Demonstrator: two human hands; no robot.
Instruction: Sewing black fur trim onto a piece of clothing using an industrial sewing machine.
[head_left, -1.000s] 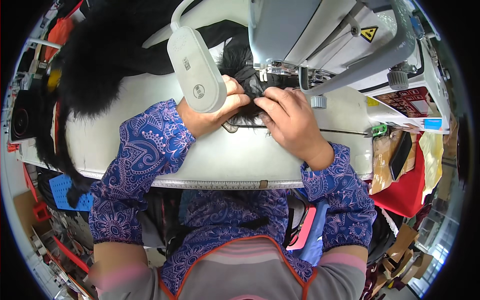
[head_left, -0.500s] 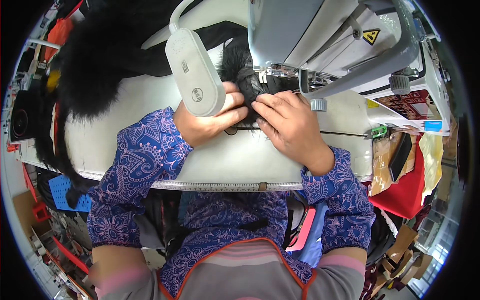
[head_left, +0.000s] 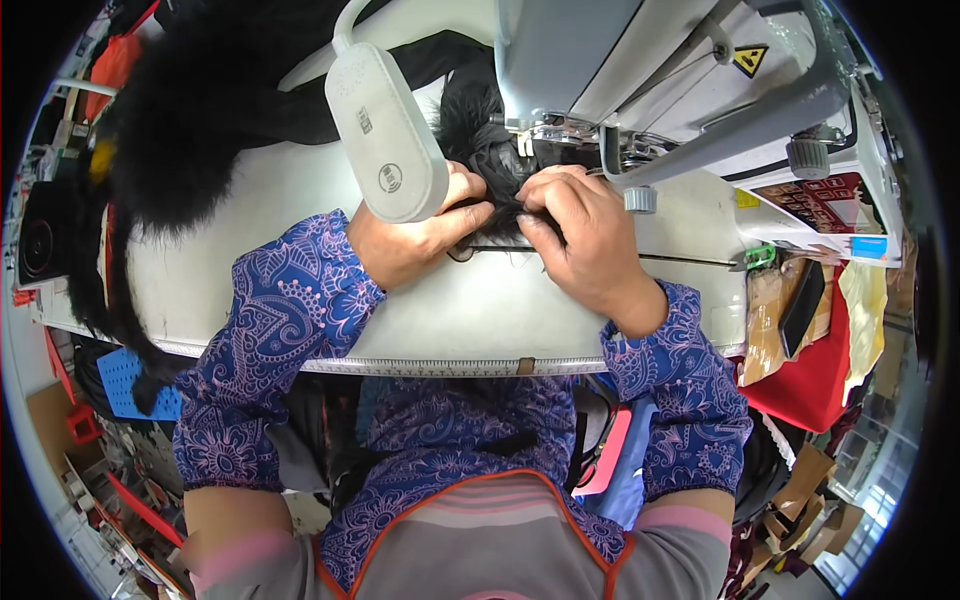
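Black fur-trimmed fabric (head_left: 490, 165) lies bunched under the presser foot of a sewing machine (head_left: 570, 70). At its left edge is my left hand (head_left: 415, 235), fingers closed on the fabric and partly hidden behind the white lamp head (head_left: 388, 140). On the other side my right hand (head_left: 585, 230) pinches the fur edge between thumb and curled fingers, just in front of the foot. The needle and the stitching spot are too small and dark to make out.
A big heap of black fur (head_left: 175, 140) covers the table's far left. Along the front edge runs a measuring tape (head_left: 430, 368). To the right lie green-handled snips (head_left: 757, 257) and a black phone (head_left: 803, 310) on brown packaging.
My right hand's fingers have curled from lying flat on the fabric into a pinch at the fur edge. The left hand has stayed nearly in place.
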